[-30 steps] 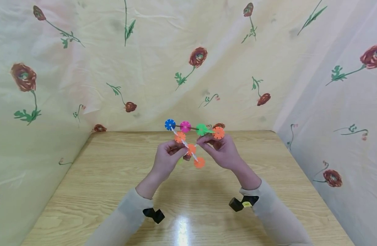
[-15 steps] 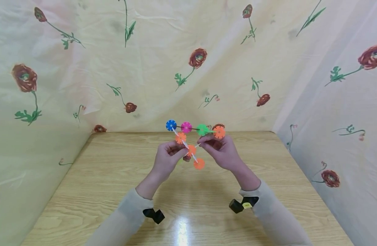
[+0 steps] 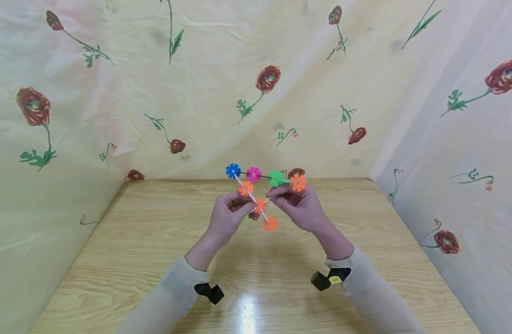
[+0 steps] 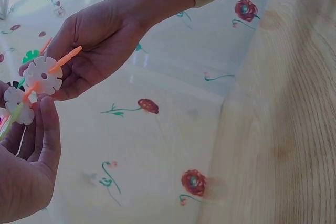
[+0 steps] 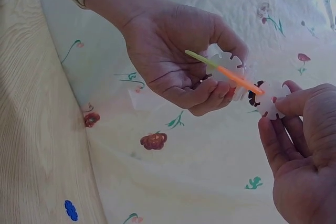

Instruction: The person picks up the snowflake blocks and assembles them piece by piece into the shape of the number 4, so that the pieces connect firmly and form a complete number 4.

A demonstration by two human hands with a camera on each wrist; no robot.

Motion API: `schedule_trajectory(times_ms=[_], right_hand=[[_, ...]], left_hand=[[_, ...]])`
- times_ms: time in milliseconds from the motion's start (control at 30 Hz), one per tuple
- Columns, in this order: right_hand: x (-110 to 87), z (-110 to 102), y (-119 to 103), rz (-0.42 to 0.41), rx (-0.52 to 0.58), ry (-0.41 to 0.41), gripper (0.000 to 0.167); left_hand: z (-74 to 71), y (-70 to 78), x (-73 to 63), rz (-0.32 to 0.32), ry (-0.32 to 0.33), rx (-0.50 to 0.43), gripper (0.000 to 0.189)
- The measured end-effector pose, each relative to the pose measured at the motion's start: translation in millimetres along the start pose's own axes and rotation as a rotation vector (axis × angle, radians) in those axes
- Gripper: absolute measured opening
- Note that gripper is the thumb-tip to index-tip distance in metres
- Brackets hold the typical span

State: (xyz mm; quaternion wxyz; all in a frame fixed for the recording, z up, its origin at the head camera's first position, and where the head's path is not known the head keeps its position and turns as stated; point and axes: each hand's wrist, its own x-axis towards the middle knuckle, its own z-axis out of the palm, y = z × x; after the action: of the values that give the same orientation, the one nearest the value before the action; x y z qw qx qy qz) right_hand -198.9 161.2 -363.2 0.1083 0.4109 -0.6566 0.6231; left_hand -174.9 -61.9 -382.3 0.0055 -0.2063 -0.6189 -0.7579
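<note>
Both hands hold an openwork chain of notched plastic snowflake discs above the table. In the head view, a blue disc [image 3: 233, 170], a magenta disc [image 3: 253, 174] and a green disc [image 3: 275, 178] run along the top to an orange disc [image 3: 298, 183]. More orange discs [image 3: 270, 223] slope down from the blue one, joined by white discs seen edge-on. My left hand [image 3: 227, 217] pinches the chain near its middle orange disc. My right hand [image 3: 303, 207] pinches a white disc [image 5: 272, 98], which meets an edge-on orange disc [image 5: 239, 81] in the right wrist view.
The wood-grain table [image 3: 156, 250] lies beneath the hands. Flower-print cloth [image 3: 206, 93] rises behind it and along both sides. A blue disc [image 5: 71, 210] shows against the table at the lower left of the right wrist view. Each wrist wears a strapped black camera.
The discs have shifted slightly right and down, with the right-end orange disc dipping most. Both hands keep their pinch in nearly the same place.
</note>
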Motion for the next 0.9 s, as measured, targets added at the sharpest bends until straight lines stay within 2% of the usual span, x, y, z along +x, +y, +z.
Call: schedule_trajectory(times_ms=[333,900], right_hand=[[-0.6,-0.6,0.3,-0.049,-0.017,-0.027,0.015],[-2.3,-3.7,1.0,-0.043,-0.089,-0.059,0.025]], left_hand=[[0.8,1.2,-0.4,0.003,-0.004,-0.01,0.02],[-0.2,-3.2,1.2,0.019,-0.002,-0.012,0.019]])
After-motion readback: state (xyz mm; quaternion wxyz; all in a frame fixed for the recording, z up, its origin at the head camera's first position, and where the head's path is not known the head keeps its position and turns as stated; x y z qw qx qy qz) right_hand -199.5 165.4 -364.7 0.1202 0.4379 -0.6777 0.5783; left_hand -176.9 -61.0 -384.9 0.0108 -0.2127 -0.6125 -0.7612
